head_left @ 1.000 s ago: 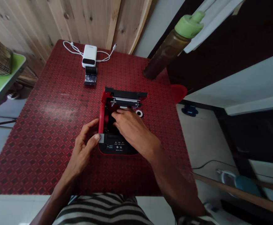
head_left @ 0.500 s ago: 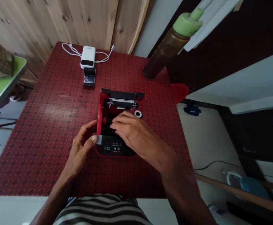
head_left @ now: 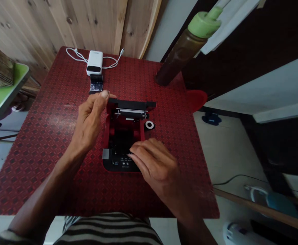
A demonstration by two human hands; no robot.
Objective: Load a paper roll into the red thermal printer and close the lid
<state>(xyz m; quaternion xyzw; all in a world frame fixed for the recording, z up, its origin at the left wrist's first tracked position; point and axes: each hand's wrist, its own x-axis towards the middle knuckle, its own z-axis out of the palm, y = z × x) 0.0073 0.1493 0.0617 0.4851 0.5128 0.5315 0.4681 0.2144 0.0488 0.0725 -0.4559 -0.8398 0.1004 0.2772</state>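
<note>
A small red and black printer [head_left: 108, 136] stands on the table with its lid [head_left: 132, 103] raised and its dark inner bay showing. My left hand [head_left: 90, 115] grips the lid's left corner, thumb on top and fingers partly hidden behind it. At the bay's front edge, above the button panel [head_left: 123, 165], my right hand [head_left: 156, 160] has its thumb and fingertips pinched together. Whatever lies between those fingertips is too dark and small to make out. A black and white ring-shaped piece [head_left: 149, 125] lies just right of the printer.
On the red patterned table [head_left: 57, 153], a white power bank [head_left: 95, 61] with a white cable sits at the back, a dark roll with silvery marks [head_left: 96, 83] before it. A tall brown bottle [head_left: 182, 51] with a green cap stands at the back right.
My left hand has moved from the printer's left side up to the lid's corner. My right hand has drawn out of the bay towards its front edge. The lid remains raised.
</note>
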